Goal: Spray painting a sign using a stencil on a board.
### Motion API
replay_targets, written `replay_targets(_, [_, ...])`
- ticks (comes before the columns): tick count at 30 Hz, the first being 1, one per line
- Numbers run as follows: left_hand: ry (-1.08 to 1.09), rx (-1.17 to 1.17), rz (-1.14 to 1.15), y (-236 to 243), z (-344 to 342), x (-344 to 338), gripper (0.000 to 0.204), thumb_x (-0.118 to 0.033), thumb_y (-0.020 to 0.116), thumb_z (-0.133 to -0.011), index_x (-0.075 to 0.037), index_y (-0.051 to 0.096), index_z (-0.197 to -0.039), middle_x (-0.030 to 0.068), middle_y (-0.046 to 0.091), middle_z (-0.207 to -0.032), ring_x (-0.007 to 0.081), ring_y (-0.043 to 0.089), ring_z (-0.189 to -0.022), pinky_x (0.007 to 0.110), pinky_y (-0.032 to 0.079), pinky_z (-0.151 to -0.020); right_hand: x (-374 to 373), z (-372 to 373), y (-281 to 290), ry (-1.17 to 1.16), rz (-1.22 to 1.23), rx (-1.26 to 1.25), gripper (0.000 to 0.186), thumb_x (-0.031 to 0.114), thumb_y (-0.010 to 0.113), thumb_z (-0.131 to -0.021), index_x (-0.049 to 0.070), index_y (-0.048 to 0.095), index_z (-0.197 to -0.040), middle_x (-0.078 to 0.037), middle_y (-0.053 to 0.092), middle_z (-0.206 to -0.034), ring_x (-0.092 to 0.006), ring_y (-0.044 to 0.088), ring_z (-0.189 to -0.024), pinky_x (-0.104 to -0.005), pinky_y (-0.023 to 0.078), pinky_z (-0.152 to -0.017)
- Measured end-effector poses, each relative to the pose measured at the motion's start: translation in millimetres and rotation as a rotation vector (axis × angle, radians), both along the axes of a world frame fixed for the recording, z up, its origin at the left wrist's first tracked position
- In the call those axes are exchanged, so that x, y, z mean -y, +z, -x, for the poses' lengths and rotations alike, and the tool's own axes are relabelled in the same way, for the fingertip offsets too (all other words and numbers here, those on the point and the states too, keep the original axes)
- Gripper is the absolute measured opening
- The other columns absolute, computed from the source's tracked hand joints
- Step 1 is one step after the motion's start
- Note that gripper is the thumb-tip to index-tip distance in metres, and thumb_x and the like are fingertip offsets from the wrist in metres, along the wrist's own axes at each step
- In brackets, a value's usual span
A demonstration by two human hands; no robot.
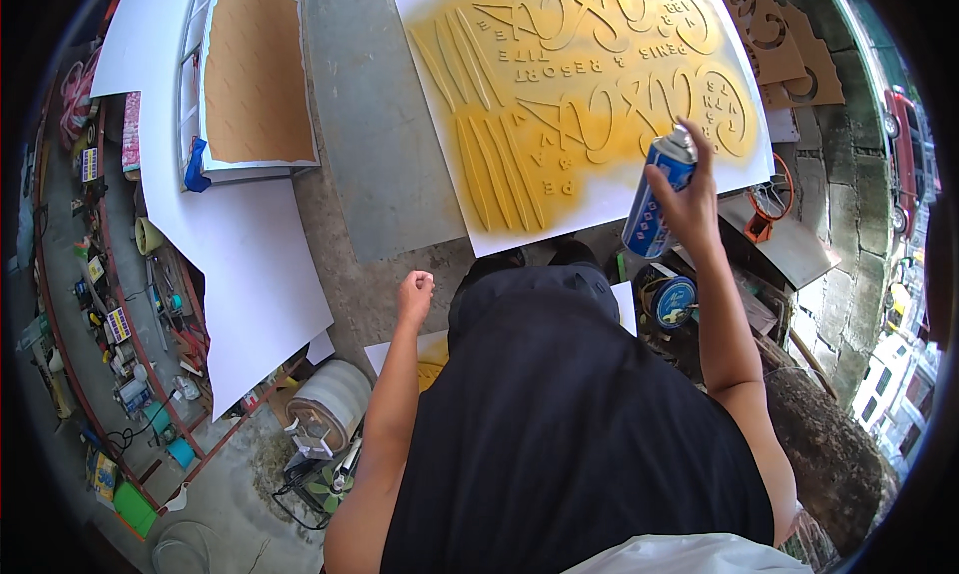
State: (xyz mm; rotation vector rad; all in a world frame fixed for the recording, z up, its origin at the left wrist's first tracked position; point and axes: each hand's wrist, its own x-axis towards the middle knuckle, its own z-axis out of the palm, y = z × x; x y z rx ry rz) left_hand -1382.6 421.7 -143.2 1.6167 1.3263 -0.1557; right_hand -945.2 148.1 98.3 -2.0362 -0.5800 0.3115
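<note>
My right hand is wrapped round a blue spray can, its index finger on the nozzle at the top. The can is held over the lower right part of a white board. Raised letters and script shapes lie on that board, coated in golden yellow paint that spreads onto the white around them. Long thin curved strips at the board's left side are yellow too. Away from the board, my left hand hangs by my left side with its fingers curled closed; I make out nothing in it.
A grey sheet lies left of the board. Farther left are a brown panel in a frame and white sheets. Shelves with tools line the left edge. A small basketball hoop and a round blue tin are at right.
</note>
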Motion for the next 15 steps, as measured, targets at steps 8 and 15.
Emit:
replay_targets(8, [0.113,0.034,0.102,-5.0,12.1,19.5,0.017,-0.020,0.064,-0.105,-0.004,0.070,-0.111,0.0039,0.071,-0.094,0.0110,0.064,-0.080,0.028,0.053,-0.073,-34.7,18.8,-82.5,0.046,0.158,0.167,0.072,0.023,0.080,-0.091,0.014,0.042,-0.151,-0.027,0.057,-0.125,-0.0478,0.065,-0.108,-0.0537,0.056,-0.091])
replay_targets(15, [0.169,0.027,0.138,-5.2,34.9,35.4,0.019,-0.020,0.063,-0.106,-0.004,0.070,-0.114,0.0043,0.071,-0.098,0.0110,0.065,-0.084,0.026,0.053,-0.073,-48.5,10.9,-104.2,0.084,0.200,0.206,0.071,0.025,0.080,-0.091,0.014,0.042,-0.150,-0.028,0.057,-0.127,-0.0494,0.065,-0.109,-0.0545,0.056,-0.091])
